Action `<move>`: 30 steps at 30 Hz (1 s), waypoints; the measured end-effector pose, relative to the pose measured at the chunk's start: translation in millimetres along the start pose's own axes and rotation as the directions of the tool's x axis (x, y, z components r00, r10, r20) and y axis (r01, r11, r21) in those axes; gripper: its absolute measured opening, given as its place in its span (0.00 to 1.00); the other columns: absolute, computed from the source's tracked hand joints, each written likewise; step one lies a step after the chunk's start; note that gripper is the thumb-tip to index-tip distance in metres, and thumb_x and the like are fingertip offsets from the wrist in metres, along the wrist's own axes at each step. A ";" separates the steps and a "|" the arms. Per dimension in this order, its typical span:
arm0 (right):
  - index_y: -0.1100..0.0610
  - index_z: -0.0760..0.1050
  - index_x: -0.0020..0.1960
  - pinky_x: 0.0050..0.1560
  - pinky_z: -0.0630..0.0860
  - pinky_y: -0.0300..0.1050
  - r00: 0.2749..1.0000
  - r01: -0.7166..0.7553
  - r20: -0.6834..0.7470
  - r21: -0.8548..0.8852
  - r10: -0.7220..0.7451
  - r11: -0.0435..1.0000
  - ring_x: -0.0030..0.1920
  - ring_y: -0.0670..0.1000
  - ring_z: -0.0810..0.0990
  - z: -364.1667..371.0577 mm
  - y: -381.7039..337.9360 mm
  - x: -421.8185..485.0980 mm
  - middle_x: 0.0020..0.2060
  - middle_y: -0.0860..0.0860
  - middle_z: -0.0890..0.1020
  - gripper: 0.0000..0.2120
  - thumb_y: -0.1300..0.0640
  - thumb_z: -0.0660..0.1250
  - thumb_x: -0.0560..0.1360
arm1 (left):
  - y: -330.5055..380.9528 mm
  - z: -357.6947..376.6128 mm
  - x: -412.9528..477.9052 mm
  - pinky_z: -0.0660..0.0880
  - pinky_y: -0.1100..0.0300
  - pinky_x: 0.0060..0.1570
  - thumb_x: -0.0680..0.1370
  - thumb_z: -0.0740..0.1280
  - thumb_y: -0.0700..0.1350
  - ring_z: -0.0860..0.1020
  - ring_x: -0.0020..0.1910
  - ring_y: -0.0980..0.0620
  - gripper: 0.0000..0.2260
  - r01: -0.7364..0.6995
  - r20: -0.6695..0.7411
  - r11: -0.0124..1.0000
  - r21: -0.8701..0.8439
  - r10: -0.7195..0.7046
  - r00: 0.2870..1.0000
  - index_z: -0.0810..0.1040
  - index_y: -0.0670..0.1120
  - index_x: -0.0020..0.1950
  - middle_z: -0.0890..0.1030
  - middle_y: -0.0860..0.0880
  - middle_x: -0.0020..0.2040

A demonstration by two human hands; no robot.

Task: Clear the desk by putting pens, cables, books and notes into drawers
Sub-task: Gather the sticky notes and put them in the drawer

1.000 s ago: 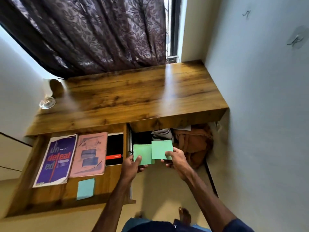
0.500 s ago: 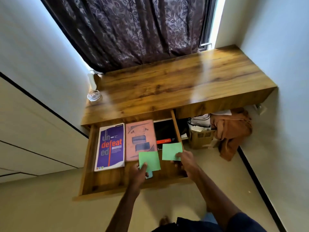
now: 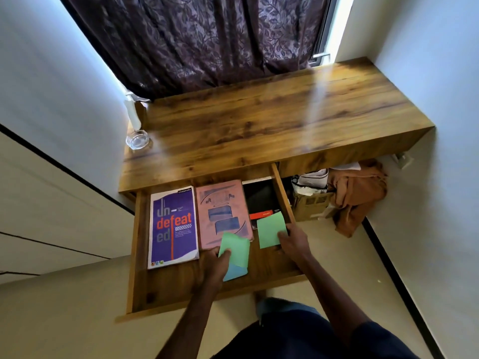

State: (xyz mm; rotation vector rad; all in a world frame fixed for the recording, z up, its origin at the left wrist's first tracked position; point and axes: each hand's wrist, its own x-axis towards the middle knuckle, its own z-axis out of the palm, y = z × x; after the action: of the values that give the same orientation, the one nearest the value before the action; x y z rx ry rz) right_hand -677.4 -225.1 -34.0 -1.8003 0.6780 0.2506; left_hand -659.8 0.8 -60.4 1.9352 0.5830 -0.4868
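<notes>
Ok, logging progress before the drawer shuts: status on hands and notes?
Left hand holding green note over blue note. Right hand holding second green note. Both over open drawer. Nothing blocking.

Both green notes have come down into the drawer (image 3: 140, 242) — left hand's note (image 3: 234, 248) now overlaps the blue one (image 3: 234, 272).

drawer (image 3: 140, 255) pulled out under desk (image 3: 259, 125), left half. in it, left to right: book (image 3: 173, 226), second book (image 3: 223, 211), notebook (image 3: 261, 200). my left hand (image 3: 216, 265) has one note (image 3: 234, 248) over another note (image 3: 236, 272) on the drawer floor, in front of second book. my right hand (image 3: 293, 242) has a note (image 3: 270, 230) over notebook's near edge. box (image 3: 311, 206) and cloth (image 3: 357, 195) under desk, right.
</notes>
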 end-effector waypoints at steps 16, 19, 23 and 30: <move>0.53 0.75 0.54 0.27 0.74 0.28 0.973 -0.148 -0.202 -0.152 0.116 0.977 0.36 0.36 0.82 -5.0 19.1 11.5 0.43 0.43 0.81 0.04 0.57 0.63 0.81 | 15.8 84.6 33.7 0.81 0.52 0.58 0.79 0.71 0.43 0.83 0.59 0.46 0.17 0.121 0.259 0.923 0.366 -0.226 0.939 0.78 0.40 0.67 0.82 0.42 0.63; 0.54 0.75 0.52 0.30 0.79 0.36 0.958 -0.179 -0.251 -0.140 0.140 0.974 0.37 0.43 0.84 -3.3 26.5 4.1 0.42 0.46 0.82 0.04 0.56 0.62 0.82 | 14.5 89.4 39.0 0.83 0.52 0.55 0.79 0.72 0.42 0.84 0.56 0.44 0.18 0.083 0.287 0.904 0.419 -0.219 0.932 0.78 0.38 0.67 0.82 0.40 0.63; 0.54 0.75 0.53 0.36 0.83 0.44 0.948 -0.220 -0.261 -0.129 0.181 0.967 0.42 0.48 0.85 13.5 32.5 -6.9 0.44 0.48 0.83 0.04 0.56 0.61 0.82 | 13.5 81.7 42.4 0.82 0.50 0.57 0.77 0.75 0.45 0.84 0.56 0.43 0.22 0.008 0.339 0.872 0.490 -0.198 0.920 0.76 0.38 0.67 0.82 0.40 0.63; 0.52 0.75 0.52 0.28 0.75 0.29 0.956 -0.231 -0.206 -0.091 0.208 0.969 0.38 0.39 0.82 53.3 15.4 -11.1 0.44 0.44 0.81 0.04 0.54 0.62 0.83 | 20.0 39.5 47.0 0.82 0.47 0.56 0.80 0.70 0.47 0.85 0.53 0.42 0.16 -0.010 0.393 0.904 0.428 -0.176 0.903 0.80 0.36 0.61 0.84 0.39 0.57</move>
State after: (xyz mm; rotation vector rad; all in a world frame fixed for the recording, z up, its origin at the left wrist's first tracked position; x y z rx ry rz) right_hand -686.4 -175.1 -59.0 -1.8751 1.0247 0.2679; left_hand -613.4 -34.0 -88.9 2.1163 0.2895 -1.1370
